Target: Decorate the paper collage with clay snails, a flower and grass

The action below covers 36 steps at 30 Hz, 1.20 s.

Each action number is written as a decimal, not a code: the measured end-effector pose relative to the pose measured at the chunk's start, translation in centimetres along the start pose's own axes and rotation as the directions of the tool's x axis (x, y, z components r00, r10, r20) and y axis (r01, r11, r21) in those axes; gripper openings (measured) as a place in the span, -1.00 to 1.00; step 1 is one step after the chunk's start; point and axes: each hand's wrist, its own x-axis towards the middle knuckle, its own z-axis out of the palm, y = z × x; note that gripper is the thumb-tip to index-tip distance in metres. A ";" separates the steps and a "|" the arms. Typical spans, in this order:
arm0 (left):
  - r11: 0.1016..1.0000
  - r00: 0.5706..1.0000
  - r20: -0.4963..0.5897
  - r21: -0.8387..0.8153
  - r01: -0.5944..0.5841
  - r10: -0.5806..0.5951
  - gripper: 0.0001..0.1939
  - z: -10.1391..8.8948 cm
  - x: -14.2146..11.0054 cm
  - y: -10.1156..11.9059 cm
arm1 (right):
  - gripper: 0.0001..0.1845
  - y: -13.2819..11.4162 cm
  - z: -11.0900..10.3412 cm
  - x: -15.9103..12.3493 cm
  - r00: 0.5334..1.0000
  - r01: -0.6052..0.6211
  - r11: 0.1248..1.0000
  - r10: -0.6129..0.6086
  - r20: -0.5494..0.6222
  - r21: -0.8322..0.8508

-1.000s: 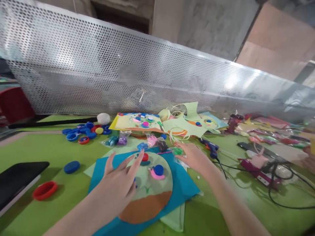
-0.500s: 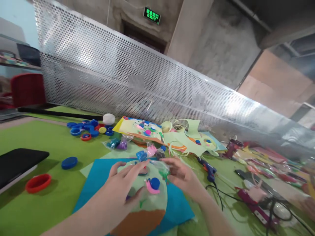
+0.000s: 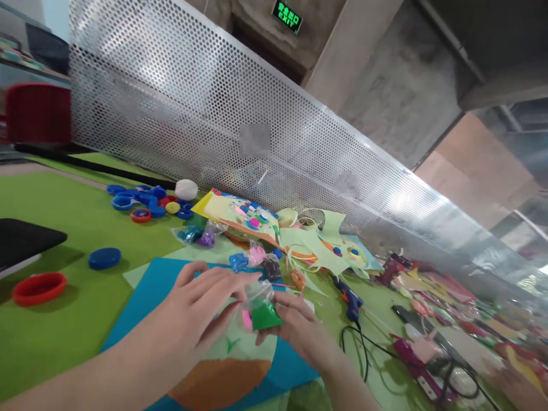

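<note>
My right hand (image 3: 299, 322) grips a small clear bag of green clay (image 3: 265, 315) above the picture. Beside it is my left hand (image 3: 209, 302), fingers stretched toward the bag's top; whether they touch it I cannot tell. Beneath both lies a pale green round paper picture (image 3: 252, 351) with a brown lower part (image 3: 222, 385), on a blue sheet (image 3: 137, 317). A small green sprout shape (image 3: 232, 345) shows on it. My hands and the bag cover most of a pink piece (image 3: 247, 320). Bags of blue clay (image 3: 238, 262), pink clay (image 3: 257, 254) and dark clay (image 3: 271, 268) lie just beyond.
Blue bottle caps (image 3: 148, 200) and a red ring (image 3: 39, 288) lie to the left. Finished-looking collages (image 3: 240, 217) stand at the back. A glue gun (image 3: 351, 302) with its cord lies right. Another person's hand (image 3: 514, 379) is at the far right edge.
The bag of green clay has turned and come closer, now plainly in my right hand and covering the blue-and-pink snail shape. My view has tilted and shifted.
</note>
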 end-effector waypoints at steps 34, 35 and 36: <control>0.996 0.995 -0.063 0.030 0.085 -0.082 -0.29 0.4 -0.1 0.3 | -0.57 1.2 0.4 -0.3 0.990 -0.141 0.989 0.141 0.014 0.049; 0.995 0.992 -0.080 0.029 0.097 -0.094 -0.31 0.4 -0.1 0.4 | -0.56 1.1 0.5 -0.3 0.990 -0.142 0.989 0.141 0.020 0.046; 0.993 0.990 -0.084 0.027 0.114 -0.112 -0.32 0.4 -0.2 0.3 | -0.54 1.1 0.5 -0.3 0.989 -0.144 0.989 0.143 0.031 0.041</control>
